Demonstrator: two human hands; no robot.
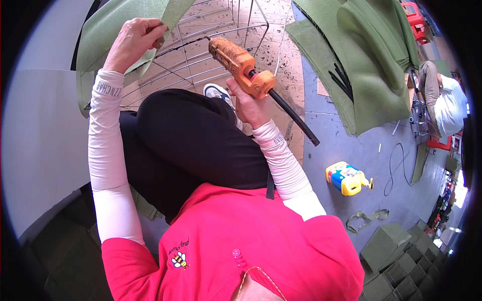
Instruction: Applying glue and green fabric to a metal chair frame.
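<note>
My right hand [247,104] grips an orange hot glue gun [247,67]. Its front part is stained brown, and a long black glue stick [296,119] pokes out of its back end. The nozzle is close to a wire of a metal wire frame [188,60], where a dark streak of glue runs along the wire. With fingers closed, my left hand [136,44] pinches the edge of a green woven fabric sheet [113,32] that drapes over the frame's left side. Part of the frame is hidden beneath this fabric.
Large green fabric sheets [369,55] lie to the right, with several black glue sticks [341,83] on them. A yellow bottle [347,178] lies on the grey floor [326,138]. Green box-like pieces [384,246] are stacked lower right. A co-worker [448,103] sits at far right.
</note>
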